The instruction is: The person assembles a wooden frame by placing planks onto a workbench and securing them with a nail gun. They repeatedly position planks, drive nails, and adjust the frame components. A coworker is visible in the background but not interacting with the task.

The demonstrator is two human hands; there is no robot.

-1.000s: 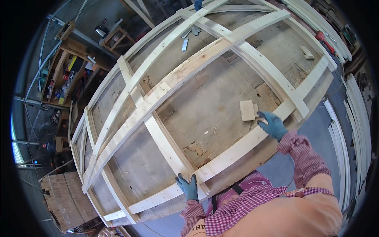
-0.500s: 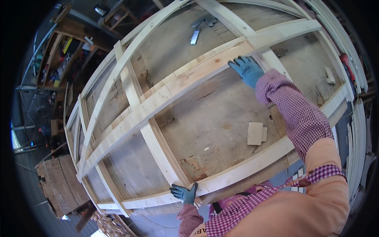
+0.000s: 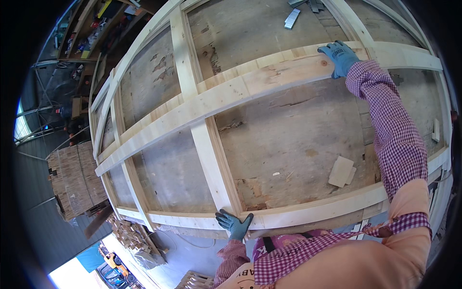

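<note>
Wood blocks (image 3: pixel 340 171) inside the wooden frame (image 3: pixel 209 164), left hand (image 3: pixel 235 227) and right hand (image 3: pixel 343 59) atop it, fingers wide

A big frame of pale, bare timber (image 3: pixel 196 102) is lying flat across a scuffed, chipped wooden worktop (image 3: pixel 288 130). Its broad middle beam (image 3: pixel 269 79) is running lengthwise, showing small knots and a rough, splintered patch toward the right. The near rail (image 3: pixel 313 212) is following the worktop's close side, and a straight crosspiece (image 3: pixel 209 164) is meeting it and passing under the beam, dividing the frame into open bays.
</note>
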